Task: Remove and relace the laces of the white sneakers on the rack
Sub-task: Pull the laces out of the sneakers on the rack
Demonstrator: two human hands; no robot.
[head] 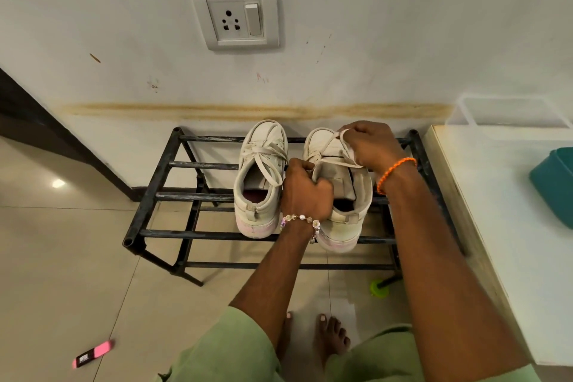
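The left hand [305,189] gripped the tongue of the right sneaker [341,195] on the rack [173,195]; the right hand [370,146], farther, pinched its lace [331,146].

Two sneakers sit side by side on the rack's [161,178] top bars, toes toward the wall at 12 o'clock: the left sneaker [262,178] and, at its 3 o'clock, the right sneaker [339,195]. A tabletop [496,226] stands at the rack's 3 o'clock; a socket [235,17] is on the wall above.
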